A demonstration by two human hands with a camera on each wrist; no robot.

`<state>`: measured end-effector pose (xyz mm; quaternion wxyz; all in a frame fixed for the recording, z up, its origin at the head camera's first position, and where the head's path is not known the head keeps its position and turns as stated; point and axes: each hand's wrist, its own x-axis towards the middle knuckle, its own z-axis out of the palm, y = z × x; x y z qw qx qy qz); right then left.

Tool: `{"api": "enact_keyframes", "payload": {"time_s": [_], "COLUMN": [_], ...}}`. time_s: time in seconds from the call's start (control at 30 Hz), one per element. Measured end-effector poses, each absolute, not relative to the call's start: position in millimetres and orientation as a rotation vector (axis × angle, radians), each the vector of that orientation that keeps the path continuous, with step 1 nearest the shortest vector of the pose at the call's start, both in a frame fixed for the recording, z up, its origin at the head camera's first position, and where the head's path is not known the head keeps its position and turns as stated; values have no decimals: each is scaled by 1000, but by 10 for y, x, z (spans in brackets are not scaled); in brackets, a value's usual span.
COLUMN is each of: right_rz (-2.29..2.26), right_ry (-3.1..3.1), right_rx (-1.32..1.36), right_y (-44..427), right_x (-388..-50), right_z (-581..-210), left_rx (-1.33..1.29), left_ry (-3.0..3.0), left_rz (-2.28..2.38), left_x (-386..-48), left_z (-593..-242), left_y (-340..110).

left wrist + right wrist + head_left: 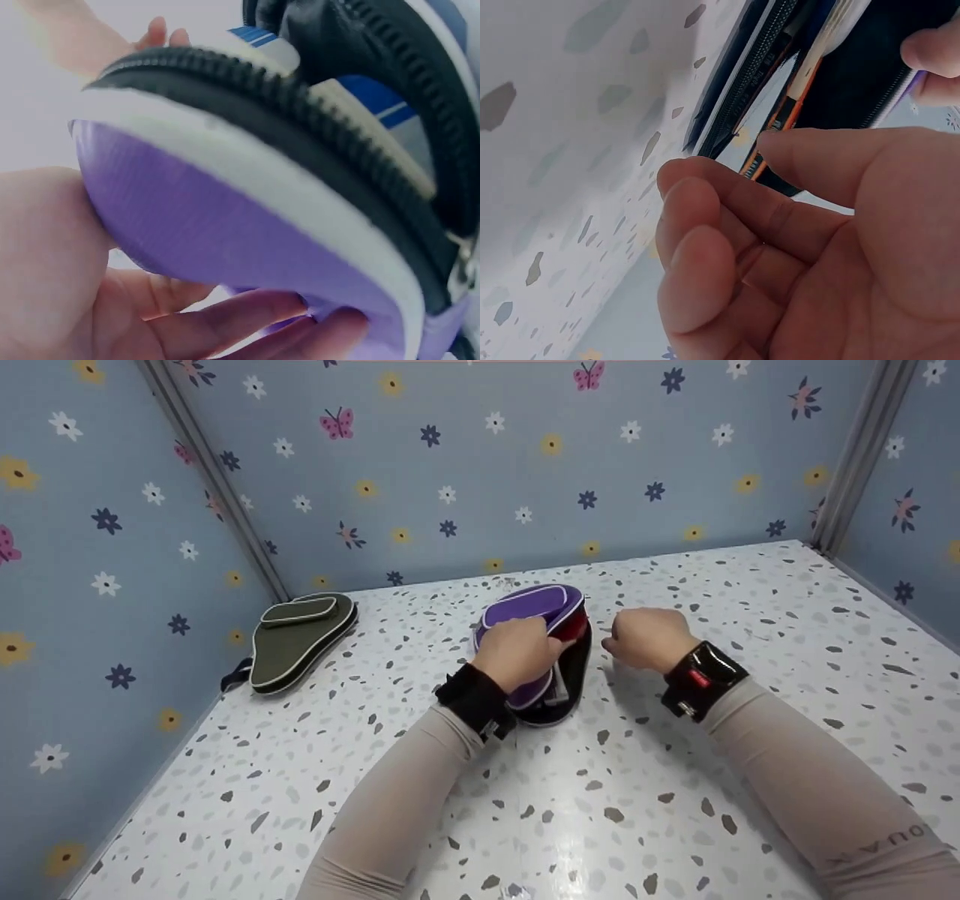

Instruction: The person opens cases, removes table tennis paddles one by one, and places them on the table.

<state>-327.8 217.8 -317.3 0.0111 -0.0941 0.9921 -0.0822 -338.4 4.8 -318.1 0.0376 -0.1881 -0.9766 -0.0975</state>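
Note:
A purple table tennis bat case (529, 604) with white piping lies unzipped, its flap lifted off the black base. My left hand (517, 652) grips this flap; in the left wrist view the fingers (217, 322) curl beneath the purple cloth. Inside is a table tennis bat with a red face (574, 626), and its blue-striped handle (394, 112) shows through the opening. To the right of the case, my right hand (649, 637) holds nothing. Its fingers (697, 277) are loosely bent beside the bat's orange-and-black edge (780, 120).
An olive-green bat case (296, 645), closed, lies at the left against the side wall. The speckled white tabletop (585, 817) runs up to flower-patterned panels (465, 457) at the back and both sides. Metal posts stand in the corners.

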Motion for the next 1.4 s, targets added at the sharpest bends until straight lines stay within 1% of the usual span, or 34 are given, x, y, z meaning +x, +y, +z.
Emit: {"api": "enact_keyframes", "payload": {"time_s": [0.33,0.5,0.7,0.83,0.97,1.23,1.4], "right_rz": [-303,-328,-363,-412,-438,-517,-512], "right_ry": [3114,3154,3164,3165,3165,3195,3227], "right_rx": [-334,-385,-436,-509,-558,-678,-679], "right_y": [2175,2142,2136,2110,2066,1978,1951], "right_x": [-3286,-3322,-3316,-3324,-3343,-3382,-3368], "right_z": [-3185,-3189,-3210,-3231,-3252,-3293,-3288], "left_rx": [-570,-518,-536,-472,-456,-451,-473], "left_ry": [-3040,-3040,-2948,-2917,-2946,-3017,-3038], "left_rz": [-470,-422,-294,-280,-329,-612,-542], "left_x": [-3428,-3435,-3447,-3474,-3501,-3517,-3489], "left_z": [-3130,-3139,-3215,-3239,-3211,-3118,-3121], "left_y": [-92,-61,52,46,-13,-138,-112]}}
